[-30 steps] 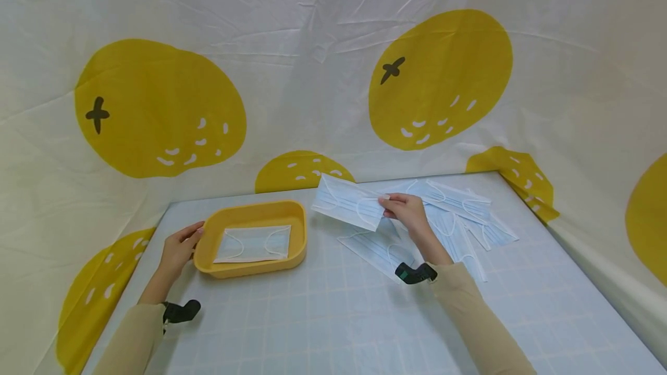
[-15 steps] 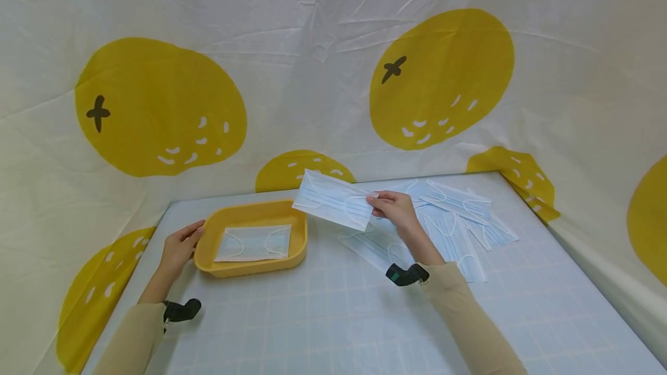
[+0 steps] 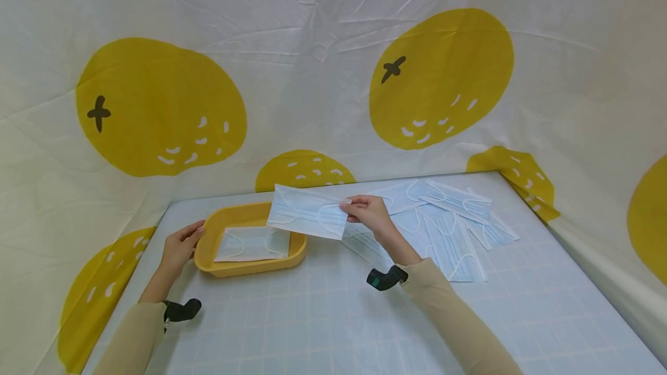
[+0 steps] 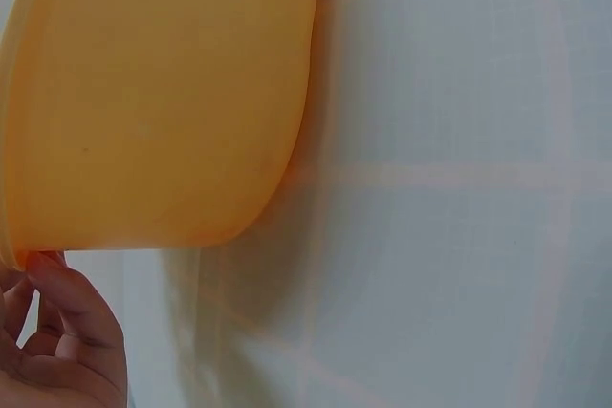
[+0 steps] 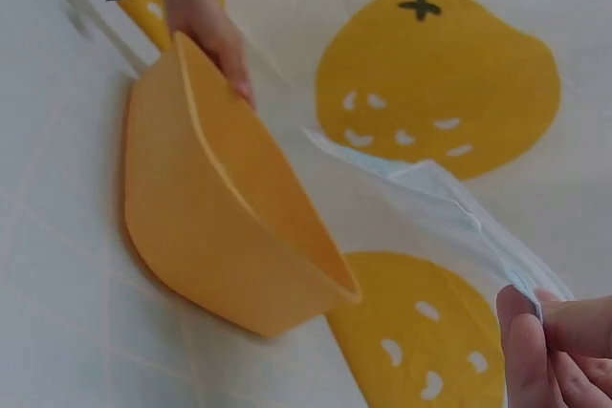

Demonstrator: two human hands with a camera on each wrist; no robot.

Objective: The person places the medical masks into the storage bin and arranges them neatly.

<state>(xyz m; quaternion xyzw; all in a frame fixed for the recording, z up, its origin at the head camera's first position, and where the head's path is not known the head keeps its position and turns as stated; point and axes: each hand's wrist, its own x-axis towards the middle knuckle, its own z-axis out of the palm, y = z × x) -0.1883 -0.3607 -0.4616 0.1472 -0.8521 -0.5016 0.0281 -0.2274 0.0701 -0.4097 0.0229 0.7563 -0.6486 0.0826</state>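
Note:
My right hand [image 3: 371, 214] pinches a light-blue face mask [image 3: 304, 212] by its right end. The mask hangs in the air, its left part over the right end of a yellow tray [image 3: 245, 271]. Another face mask [image 3: 250, 246] lies flat inside the tray, its upper right corner covered by the held one. At the tray's left end my left hand [image 3: 177, 250] grips the rim; in the left wrist view its fingers [image 4: 81, 308] sit at the rim's edge. In the right wrist view the held mask [image 5: 430, 198] is seen edge-on, apart from the tray.
Several loose face masks [image 3: 453, 242] lie overlapping on the right of the table, partly behind my right arm. Under everything is a pale checked tablecloth [image 3: 292, 323]. A white curtain [image 3: 318, 103] with yellow fruit shapes hangs behind the table and at its sides.
My right hand has carried the mask leftward from above the pile to over the tray's right end, lowering it slightly of late. My left hand and the tray stay in place.

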